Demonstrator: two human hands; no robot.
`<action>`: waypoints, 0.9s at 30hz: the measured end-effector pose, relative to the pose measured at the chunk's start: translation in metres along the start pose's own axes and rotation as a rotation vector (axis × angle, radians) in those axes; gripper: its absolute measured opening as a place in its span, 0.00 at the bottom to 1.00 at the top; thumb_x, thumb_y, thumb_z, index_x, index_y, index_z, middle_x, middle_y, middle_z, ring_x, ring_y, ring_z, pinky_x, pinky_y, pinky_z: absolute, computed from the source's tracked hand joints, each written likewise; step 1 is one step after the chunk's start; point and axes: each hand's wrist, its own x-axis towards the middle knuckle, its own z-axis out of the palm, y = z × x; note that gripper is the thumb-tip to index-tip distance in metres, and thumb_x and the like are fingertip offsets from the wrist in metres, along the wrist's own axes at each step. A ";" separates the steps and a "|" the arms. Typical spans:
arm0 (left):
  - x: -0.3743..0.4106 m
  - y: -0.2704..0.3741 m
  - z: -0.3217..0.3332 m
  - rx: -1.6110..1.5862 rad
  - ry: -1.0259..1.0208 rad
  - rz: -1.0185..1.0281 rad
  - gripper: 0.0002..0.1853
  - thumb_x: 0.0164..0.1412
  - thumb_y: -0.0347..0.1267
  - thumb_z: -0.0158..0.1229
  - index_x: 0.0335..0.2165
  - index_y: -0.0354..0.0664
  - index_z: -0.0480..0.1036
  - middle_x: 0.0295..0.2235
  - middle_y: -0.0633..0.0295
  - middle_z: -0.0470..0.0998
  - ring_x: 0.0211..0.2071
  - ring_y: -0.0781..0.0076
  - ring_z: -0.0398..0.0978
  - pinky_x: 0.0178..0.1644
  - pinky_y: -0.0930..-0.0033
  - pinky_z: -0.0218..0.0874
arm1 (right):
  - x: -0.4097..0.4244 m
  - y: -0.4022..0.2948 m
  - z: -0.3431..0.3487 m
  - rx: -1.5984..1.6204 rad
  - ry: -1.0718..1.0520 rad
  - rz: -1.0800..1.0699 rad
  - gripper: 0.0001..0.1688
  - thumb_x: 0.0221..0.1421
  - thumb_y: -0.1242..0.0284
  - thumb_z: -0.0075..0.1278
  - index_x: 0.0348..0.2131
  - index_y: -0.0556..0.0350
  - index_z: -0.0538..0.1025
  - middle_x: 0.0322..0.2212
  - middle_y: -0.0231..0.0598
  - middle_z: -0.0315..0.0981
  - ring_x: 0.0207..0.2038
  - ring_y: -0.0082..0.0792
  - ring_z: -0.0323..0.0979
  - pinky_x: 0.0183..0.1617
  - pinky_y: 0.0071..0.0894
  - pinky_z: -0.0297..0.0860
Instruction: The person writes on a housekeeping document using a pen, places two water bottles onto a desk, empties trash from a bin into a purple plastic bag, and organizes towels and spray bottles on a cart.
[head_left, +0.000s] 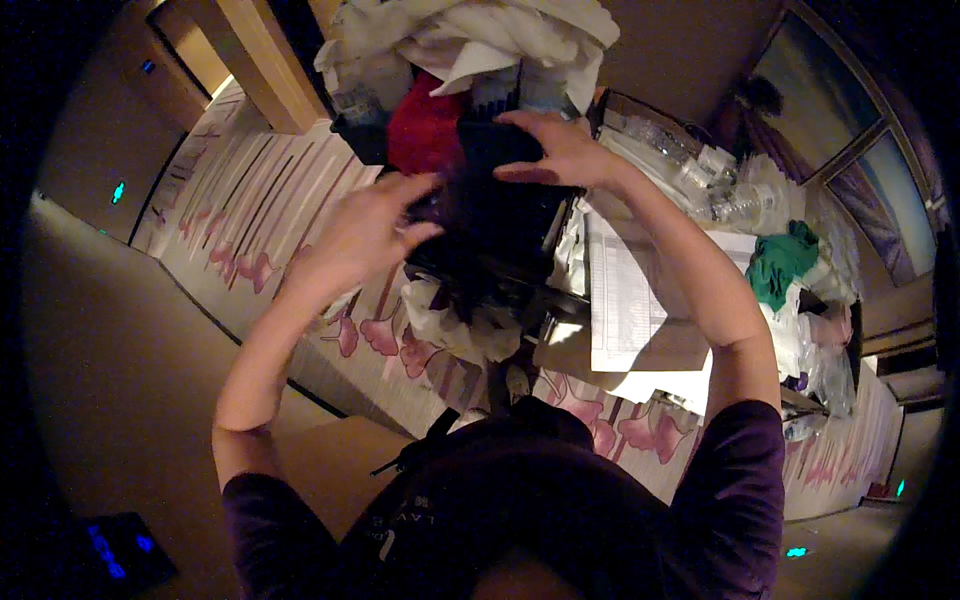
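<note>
My left hand (365, 229) is slightly blurred, with thumb and fingers apart at the left side of a black bag or bin (495, 225). Opposite it, my right hand (559, 154) reaches over the dark container with its fingers spread. Neither hand shows anything in its grasp, though the dark material between them hides detail. A red cloth (426, 131) hangs just beyond my left fingertips. Behind it white linens (510, 37) are heaped up. Below the black container bulges a whitish plastic bag (461, 322).
On a cart to the right lie printed papers (626, 315), clear plastic bottles (739, 206) and a green cloth (784, 262). A wooden door frame (262, 67) stands at the upper left. Patterned carpet (247, 202) covers the corridor floor.
</note>
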 end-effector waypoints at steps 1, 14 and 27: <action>0.009 0.008 0.004 0.041 -0.033 0.070 0.31 0.55 0.37 0.66 0.57 0.46 0.70 0.40 0.48 0.79 0.39 0.46 0.79 0.44 0.54 0.71 | 0.001 0.003 -0.001 -0.049 -0.009 0.017 0.44 0.54 0.45 0.57 0.63 0.43 0.66 0.57 0.45 0.70 0.61 0.48 0.65 0.64 0.55 0.54; 0.087 0.037 0.009 -0.142 0.064 0.049 0.20 0.55 0.35 0.68 0.46 0.42 0.79 0.24 0.53 0.80 0.26 0.58 0.81 0.32 0.60 0.71 | -0.027 0.017 -0.012 0.089 0.341 -0.270 0.31 0.52 0.61 0.61 0.51 0.60 0.74 0.46 0.55 0.74 0.50 0.58 0.70 0.58 0.48 0.65; 0.118 0.155 -0.046 -0.687 0.553 0.207 0.16 0.61 0.26 0.63 0.48 0.38 0.77 0.25 0.65 0.80 0.28 0.78 0.79 0.33 0.76 0.69 | -0.231 0.002 -0.068 -0.032 0.541 0.295 0.18 0.50 0.68 0.61 0.39 0.58 0.79 0.34 0.46 0.77 0.39 0.49 0.73 0.45 0.42 0.69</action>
